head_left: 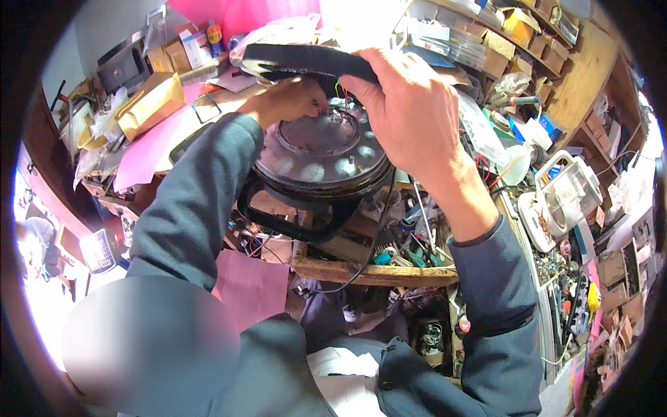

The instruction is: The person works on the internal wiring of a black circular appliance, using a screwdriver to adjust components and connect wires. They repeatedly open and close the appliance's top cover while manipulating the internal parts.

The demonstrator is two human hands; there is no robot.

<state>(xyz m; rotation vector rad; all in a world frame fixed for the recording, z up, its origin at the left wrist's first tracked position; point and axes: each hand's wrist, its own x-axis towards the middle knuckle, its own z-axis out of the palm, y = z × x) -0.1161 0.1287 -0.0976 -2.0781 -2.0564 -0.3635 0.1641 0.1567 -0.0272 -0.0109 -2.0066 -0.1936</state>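
Observation:
A round black appliance [321, 175] that looks like an electric griddle stands in front of me, its loop handle [299, 231] toward my body. Its dark metal top has a raised central disc [323, 132] and several pale round patches. My right hand [411, 118] grips the right end of a black cover [299, 58], which is tilted up above the far side. Beneath that cover, my left hand [295, 101] has its fingers closed close to the metal top; what they hold, if anything, is hidden. Thin coloured wires [340, 89] show between cover and body.
A wooden drawer edge [382, 276] lies below the appliance, with tools and wires behind it. A black cord [368, 257] hangs down there. Pink sheets [251, 288] and an open cardboard box [149, 97] are at left. At right stands a clear plastic container [568, 187] amid clutter.

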